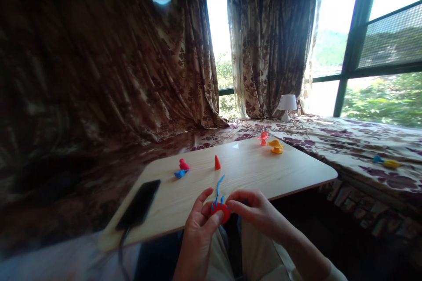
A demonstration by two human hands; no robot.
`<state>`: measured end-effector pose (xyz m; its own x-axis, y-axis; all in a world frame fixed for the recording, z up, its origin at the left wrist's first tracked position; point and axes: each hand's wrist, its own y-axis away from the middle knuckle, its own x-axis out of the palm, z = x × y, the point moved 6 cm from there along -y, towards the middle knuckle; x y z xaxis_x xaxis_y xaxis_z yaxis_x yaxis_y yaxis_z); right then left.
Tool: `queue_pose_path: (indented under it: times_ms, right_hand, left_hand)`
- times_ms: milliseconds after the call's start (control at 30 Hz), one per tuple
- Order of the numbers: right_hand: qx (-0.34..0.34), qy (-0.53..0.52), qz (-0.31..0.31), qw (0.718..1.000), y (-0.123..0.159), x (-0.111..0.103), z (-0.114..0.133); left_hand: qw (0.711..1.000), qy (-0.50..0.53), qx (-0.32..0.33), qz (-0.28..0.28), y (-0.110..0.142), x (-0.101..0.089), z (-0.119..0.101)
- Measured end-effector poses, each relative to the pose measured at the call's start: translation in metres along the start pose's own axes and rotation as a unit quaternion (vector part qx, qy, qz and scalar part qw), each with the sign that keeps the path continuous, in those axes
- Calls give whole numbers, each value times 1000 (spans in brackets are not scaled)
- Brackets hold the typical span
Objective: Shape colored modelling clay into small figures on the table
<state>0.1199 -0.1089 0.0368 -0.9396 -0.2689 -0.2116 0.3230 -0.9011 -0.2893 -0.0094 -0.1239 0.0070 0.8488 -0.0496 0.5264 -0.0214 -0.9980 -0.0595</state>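
Note:
Near the front edge of the table, my left hand [200,224] grips a round red lump of modelling clay [225,215], thumb in front and fingers behind. Thin blue clay strips [216,204] stand along its upper side. My right hand [255,206] is closed in a pinch at the lump's right edge, where a tiny blue bit shows by the fingertips. Whether that bit is between them is hidden. Just beyond the lump a longer blue clay strip [220,181] lies on the table. Farther off stands a red clay cone [217,162].
On the wooden table [198,184], blue [180,174] and crimson [183,164] clay lumps sit left, with a black phone [140,204] and cable nearer. Pink [263,138] and yellow [276,145] figures stand at the back right. A white lamp [287,103] is beyond.

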Motion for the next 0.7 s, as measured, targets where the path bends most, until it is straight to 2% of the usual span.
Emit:
queue_pose_path:
  times_ms: [200,433,700]
  right_hand:
    - [9,-3,-11,1000,-1,3,1]
    - [13,9,-21,1000,0,-9,-1]
    - [7,-4,-9,1000,-2,0,1]
  left_hand:
    - [1000,17,-16,12,-1,1,1]
    - [998,37,-38,20,0,1,1]
    - [998,50,-32,28,0,3,3]
